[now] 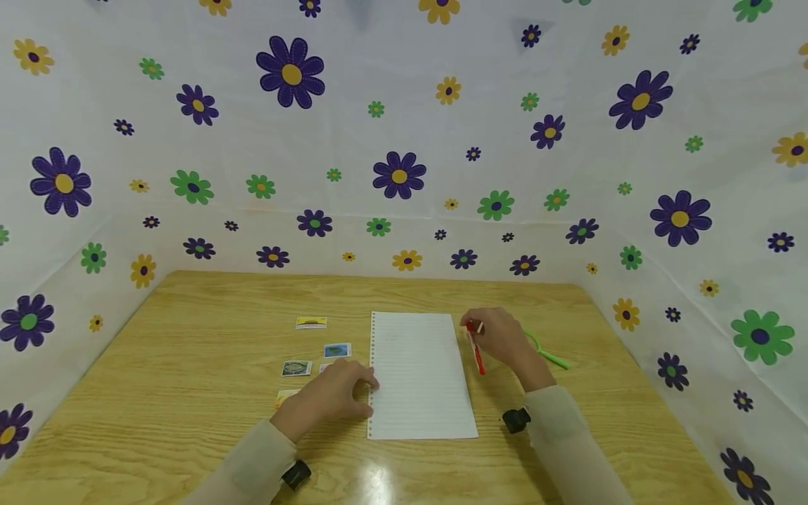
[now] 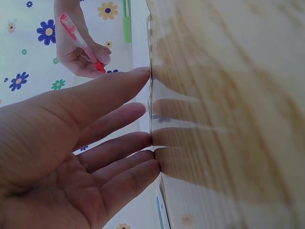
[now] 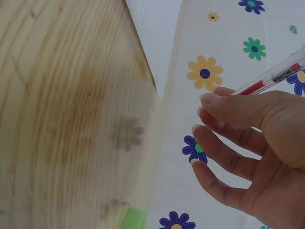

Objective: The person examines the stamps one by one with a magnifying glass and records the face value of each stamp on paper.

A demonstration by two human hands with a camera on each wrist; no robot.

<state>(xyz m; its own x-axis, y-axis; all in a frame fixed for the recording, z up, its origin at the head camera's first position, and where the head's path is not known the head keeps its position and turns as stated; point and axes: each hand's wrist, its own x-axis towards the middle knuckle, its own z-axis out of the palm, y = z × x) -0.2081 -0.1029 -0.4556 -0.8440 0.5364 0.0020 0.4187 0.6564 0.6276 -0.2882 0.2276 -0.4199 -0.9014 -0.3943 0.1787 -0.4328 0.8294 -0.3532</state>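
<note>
A lined sheet of paper (image 1: 416,379) with punched holes down its left edge lies on the table. My left hand (image 1: 334,393) rests at that edge, and the fingertips (image 2: 143,138) touch down with thumb and fingers spread. Over the sheet's upper right corner, my right hand (image 1: 499,337) pinches a clear-barrelled red pen (image 1: 477,356) between thumb and index finger. In the right wrist view the pen (image 3: 276,76) slants up to the right, and the other fingers are loosely bent.
Several small picture cards (image 1: 297,368) lie left of the paper, some partly hidden by my left hand. A green curved object with a handle (image 1: 555,360) lies behind my right wrist. Flower-patterned white cloth (image 1: 404,126) surrounds the wooden table (image 1: 208,351) at the back and sides.
</note>
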